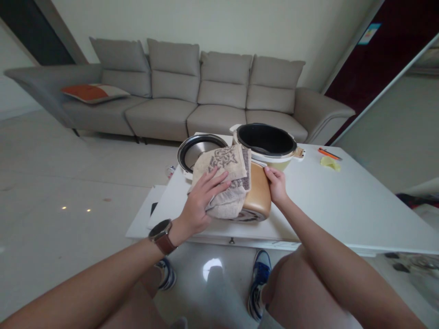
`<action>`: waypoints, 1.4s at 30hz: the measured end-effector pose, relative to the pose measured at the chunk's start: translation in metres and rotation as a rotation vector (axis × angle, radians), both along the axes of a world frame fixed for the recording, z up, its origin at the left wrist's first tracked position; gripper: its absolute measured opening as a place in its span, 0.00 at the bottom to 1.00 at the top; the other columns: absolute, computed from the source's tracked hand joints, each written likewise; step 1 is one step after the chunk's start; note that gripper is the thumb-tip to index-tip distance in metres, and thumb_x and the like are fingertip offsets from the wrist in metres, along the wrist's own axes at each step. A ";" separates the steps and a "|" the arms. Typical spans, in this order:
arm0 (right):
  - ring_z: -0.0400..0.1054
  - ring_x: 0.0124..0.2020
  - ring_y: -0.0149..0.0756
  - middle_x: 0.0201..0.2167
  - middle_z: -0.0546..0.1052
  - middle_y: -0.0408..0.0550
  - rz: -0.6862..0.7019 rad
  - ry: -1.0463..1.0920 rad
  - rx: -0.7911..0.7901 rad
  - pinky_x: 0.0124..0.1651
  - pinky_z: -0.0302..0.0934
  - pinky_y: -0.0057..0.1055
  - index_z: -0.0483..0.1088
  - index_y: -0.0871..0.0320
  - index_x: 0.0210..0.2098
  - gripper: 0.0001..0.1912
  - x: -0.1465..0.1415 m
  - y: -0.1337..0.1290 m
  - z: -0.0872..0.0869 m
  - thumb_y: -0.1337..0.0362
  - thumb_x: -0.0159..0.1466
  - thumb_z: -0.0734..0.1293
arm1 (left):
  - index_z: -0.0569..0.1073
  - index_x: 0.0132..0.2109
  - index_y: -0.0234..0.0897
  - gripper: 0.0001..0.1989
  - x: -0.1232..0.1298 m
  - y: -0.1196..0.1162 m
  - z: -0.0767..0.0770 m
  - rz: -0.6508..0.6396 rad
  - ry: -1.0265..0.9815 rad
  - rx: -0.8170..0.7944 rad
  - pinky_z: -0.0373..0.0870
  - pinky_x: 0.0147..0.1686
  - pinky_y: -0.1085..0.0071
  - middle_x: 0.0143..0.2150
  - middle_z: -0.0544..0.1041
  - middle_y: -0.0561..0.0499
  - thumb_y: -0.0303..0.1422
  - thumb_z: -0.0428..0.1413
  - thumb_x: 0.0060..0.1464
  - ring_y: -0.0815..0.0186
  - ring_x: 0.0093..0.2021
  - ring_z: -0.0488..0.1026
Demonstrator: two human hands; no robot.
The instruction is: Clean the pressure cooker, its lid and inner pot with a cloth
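A beige cloth (222,164) with a dark pattern is draped over the left part of a golden-brown rounded pot (259,189). My left hand (202,201) holds the cloth against it, fingers stretched across the fabric. The pot is at the table's near edge, its ringed underside partly showing toward me. My right hand (276,183) grips the pot's upper right edge, thumb on top. Behind it stands a pale cooker body (298,153) with a dark round opening. A round metal lid (187,153) with a black ring lies to the left, partly covered by the cloth.
The white table (329,201) carries an orange-handled knife or cutter (329,153) and a yellow-green scrap (330,163) on its right. A grey sofa (219,121) with an orange and white cushion (92,92) stands behind. My legs and shoes (259,278) are below the near edge.
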State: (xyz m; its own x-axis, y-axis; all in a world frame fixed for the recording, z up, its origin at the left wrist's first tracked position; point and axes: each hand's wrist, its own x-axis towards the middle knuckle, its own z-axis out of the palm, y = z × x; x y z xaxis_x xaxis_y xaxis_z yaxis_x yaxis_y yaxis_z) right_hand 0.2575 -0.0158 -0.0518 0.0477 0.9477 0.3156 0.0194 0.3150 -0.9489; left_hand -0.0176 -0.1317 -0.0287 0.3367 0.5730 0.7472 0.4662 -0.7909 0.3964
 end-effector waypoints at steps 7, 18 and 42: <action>0.55 0.26 0.32 0.21 0.64 0.41 -0.020 -0.094 0.021 0.30 0.51 0.31 0.68 0.55 0.20 0.28 -0.001 -0.009 0.021 0.38 0.58 0.72 | 0.65 0.72 0.47 0.29 0.001 0.001 0.004 -0.036 0.016 -0.041 0.52 0.72 0.39 0.73 0.67 0.42 0.44 0.53 0.67 0.46 0.76 0.56; 0.53 0.22 0.30 0.18 0.64 0.41 0.007 -0.094 -0.064 0.24 0.46 0.30 0.66 0.55 0.18 0.34 -0.004 -0.014 0.023 0.31 0.55 0.71 | 0.68 0.70 0.47 0.27 0.005 0.002 -0.001 0.014 -0.128 -0.112 0.54 0.73 0.42 0.72 0.69 0.43 0.45 0.54 0.67 0.49 0.75 0.59; 0.47 0.21 0.27 0.16 0.57 0.39 -0.037 -0.120 -0.015 0.23 0.43 0.30 0.57 0.55 0.15 0.37 -0.002 -0.011 0.022 0.30 0.55 0.69 | 0.70 0.69 0.44 0.27 0.006 0.006 -0.008 -0.037 -0.254 -0.118 0.55 0.74 0.46 0.70 0.71 0.42 0.42 0.57 0.66 0.50 0.74 0.61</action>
State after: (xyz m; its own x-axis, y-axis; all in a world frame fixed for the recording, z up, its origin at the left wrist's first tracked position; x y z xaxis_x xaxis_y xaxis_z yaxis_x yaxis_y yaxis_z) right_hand 0.2555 -0.0269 -0.0299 0.0458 0.9507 0.3068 0.1447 0.2976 -0.9437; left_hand -0.0114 -0.1261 -0.0364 0.1691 0.6518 0.7393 0.3120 -0.7469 0.5872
